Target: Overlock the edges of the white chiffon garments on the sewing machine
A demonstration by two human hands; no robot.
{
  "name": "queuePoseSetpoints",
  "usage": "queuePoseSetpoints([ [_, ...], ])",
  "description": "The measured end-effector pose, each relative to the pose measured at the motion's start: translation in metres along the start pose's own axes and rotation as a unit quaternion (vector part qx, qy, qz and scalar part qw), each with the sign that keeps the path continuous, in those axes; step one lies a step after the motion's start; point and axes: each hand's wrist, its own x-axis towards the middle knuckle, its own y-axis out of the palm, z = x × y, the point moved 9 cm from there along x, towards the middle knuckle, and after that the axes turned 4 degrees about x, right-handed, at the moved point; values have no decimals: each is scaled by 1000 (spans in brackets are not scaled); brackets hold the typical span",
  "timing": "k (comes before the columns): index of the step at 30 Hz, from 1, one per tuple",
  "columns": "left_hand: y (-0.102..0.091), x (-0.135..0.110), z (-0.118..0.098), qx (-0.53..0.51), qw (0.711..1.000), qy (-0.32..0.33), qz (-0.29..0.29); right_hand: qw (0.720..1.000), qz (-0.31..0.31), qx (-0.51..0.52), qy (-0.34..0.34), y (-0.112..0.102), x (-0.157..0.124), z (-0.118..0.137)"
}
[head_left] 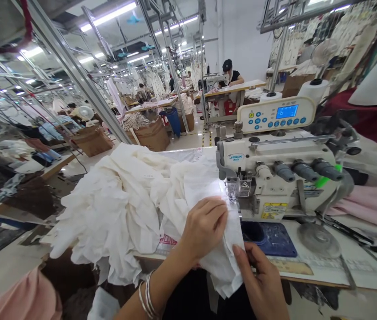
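The left hand lies flat on white cloth, fingers close together, just left of the sewing machine. The right hand may pinch the cloth's edge; it's hard to tell.

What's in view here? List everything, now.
sewing machine: 1, cream, right of the hands
white cloth: 1 heap, white, on the table by the machine
sewing table: 1, white top, under machine and cloth
thread cones: 2, white, behind the machine
pink cloth: 1 piece, pink, right of the machine
blue bin: 1, blue, down the aisle
co-worker: 1, black top, at a far table
bracelets: several, silver, left wrist
left hand: 1, on the white cloth
right hand: 1, at the cloth's near edge
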Motion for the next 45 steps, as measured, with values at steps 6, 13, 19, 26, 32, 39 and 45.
queuePoseSetpoints([
  [6, 4, 13, 14, -8, 1000, 6, 17, 1000, -18, -3, 0, 0, 7, 9],
  [13, -4, -8, -21, 63, 995, 71, 5, 1000, -13, 11, -4, 4, -5, 8],
  [19, 2, 2, 0, 22, 999, 20, 40, 999, -4, 23, 36, 4, -3, 3],
  [26, -3, 11, -5, 21, 998, 55, 16, 1000, 0, 13, 26, 6, 4, 9],
  [32, -3, 0, -14, 56, 997, 47, 14, 999, 10, 30, 22, 7, 0, 5],
  [39, 2, 16, 5, 62, 997, 29, 46, 1000, 11, 10, 19, 10, 6, 9],
  [45, -6, 1, -30, 93, 990, 102, 26, 1000, 8, -9, -13, 1, 4, 2],
])
